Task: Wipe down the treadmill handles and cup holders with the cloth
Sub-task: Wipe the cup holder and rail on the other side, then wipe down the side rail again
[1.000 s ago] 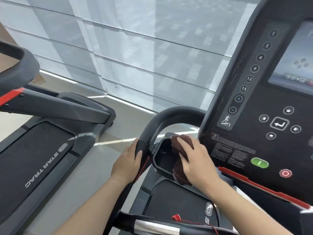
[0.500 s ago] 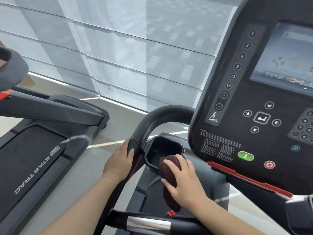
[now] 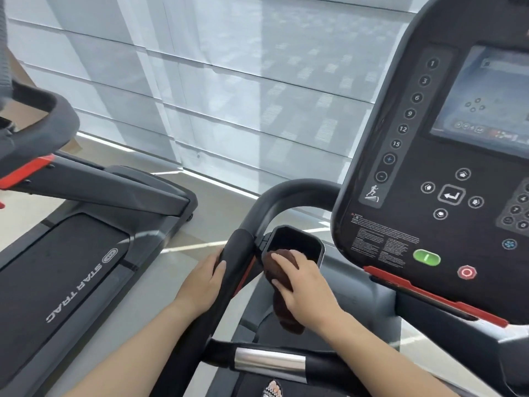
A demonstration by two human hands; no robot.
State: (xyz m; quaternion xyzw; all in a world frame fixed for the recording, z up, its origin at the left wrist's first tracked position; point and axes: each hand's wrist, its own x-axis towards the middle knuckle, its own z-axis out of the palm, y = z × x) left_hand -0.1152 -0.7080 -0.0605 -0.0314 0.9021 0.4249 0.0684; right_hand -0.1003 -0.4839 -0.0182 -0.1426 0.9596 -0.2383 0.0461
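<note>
A dark brown cloth (image 3: 279, 290) lies bunched over the near rim of the black cup holder (image 3: 297, 240), left of the treadmill console. My right hand (image 3: 300, 285) is closed on the cloth and presses it against that rim; the cloth's tail hangs down below my palm. My left hand (image 3: 203, 282) grips the black curved side handle (image 3: 243, 253), thumb on top. The cup holder's inside looks dark and empty.
The console (image 3: 429, 196) with screen, green and red buttons rises on the right. A front crossbar with a chrome grip (image 3: 269, 363) runs below my arms. A second Star Trac treadmill (image 3: 71, 267) stands on the left. Window blinds are ahead.
My right hand drew the cloth from inside the cup holder back onto its near rim. The left hand kept its grip on the side handle. The view shifted slightly.
</note>
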